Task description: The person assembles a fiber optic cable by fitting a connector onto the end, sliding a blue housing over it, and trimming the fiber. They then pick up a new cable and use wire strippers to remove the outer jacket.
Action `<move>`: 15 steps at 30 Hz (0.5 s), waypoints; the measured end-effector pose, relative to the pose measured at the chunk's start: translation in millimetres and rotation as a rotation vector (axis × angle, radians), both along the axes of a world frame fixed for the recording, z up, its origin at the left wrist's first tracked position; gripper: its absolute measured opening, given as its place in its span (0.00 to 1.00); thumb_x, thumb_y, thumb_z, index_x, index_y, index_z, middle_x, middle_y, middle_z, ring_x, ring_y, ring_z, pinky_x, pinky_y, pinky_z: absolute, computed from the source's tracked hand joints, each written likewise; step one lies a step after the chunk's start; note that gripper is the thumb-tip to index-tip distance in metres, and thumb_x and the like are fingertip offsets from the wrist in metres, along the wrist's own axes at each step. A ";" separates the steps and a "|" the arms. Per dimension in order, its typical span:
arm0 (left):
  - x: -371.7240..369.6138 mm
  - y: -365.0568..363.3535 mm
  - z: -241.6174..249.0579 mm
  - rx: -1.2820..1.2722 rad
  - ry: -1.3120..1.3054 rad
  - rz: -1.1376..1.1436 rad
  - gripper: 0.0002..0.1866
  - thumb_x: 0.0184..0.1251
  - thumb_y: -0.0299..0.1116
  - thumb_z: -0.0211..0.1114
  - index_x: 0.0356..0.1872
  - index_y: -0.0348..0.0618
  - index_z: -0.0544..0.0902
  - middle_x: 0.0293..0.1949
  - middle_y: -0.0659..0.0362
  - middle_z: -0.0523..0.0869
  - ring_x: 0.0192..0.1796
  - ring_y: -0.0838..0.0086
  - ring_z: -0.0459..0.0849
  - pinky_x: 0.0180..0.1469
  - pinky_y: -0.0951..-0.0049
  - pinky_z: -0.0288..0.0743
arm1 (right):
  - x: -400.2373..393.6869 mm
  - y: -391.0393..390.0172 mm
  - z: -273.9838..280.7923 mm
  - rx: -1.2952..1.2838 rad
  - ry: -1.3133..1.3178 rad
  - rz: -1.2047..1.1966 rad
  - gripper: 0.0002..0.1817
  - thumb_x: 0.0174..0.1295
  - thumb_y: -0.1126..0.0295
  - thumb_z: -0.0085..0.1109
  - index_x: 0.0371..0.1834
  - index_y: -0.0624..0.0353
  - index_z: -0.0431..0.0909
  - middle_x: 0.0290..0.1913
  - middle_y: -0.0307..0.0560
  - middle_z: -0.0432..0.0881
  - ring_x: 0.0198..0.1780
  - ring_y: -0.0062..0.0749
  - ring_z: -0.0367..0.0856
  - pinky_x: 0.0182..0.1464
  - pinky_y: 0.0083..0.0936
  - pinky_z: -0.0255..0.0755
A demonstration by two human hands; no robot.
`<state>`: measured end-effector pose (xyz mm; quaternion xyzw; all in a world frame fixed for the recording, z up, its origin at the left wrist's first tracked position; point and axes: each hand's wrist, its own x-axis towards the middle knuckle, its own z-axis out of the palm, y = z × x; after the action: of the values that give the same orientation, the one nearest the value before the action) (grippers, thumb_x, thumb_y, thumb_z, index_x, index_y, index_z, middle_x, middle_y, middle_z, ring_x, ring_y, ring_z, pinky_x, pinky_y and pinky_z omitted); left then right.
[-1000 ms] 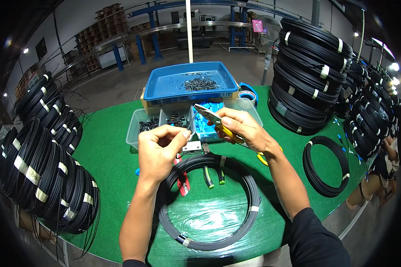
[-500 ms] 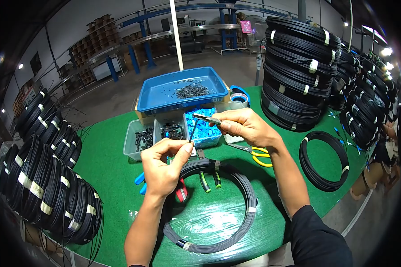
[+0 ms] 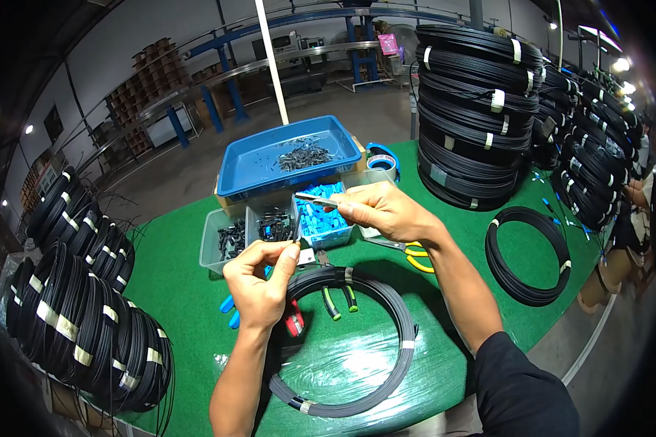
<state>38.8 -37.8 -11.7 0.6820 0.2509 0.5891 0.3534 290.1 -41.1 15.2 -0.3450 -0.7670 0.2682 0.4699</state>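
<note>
My left hand pinches the end of a thin black cable near the front of the plastic bins. Up and to the right, my right hand grips a slim metal tool, its tip pointing left over the bin of blue connectors. The tool and the cable end are apart. Below my hands a coil of black cable, bound with tape, lies on the green table. Green-and-black handles and a red tool lie within and beside the coil's upper part.
A blue tray with small black pieces stands behind the bins. Yellow-handled scissors lie right of them. Tall cable stacks stand at the right, more coils at the left, and a single coil on the right side.
The metal tool has come away from the cable, which now shows only a short end above my left fingers. My left hand has moved slightly lower. The view has shifted a little.
</note>
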 end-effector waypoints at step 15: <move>5.0 61.7 14.9 -0.128 -0.006 0.027 0.10 0.63 0.31 0.71 0.35 0.31 0.88 0.27 0.59 0.85 0.28 0.78 0.78 0.33 0.76 0.71 | 44.9 73.7 27.7 -0.167 0.293 -0.185 0.12 0.59 0.69 0.64 0.40 0.62 0.73 0.26 0.49 0.82 0.27 0.34 0.87 0.28 0.25 0.79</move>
<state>43.9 23.9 3.3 0.6530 0.2961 0.5785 0.3890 334.9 32.6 42.9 -0.4089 -0.6304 0.3341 0.5691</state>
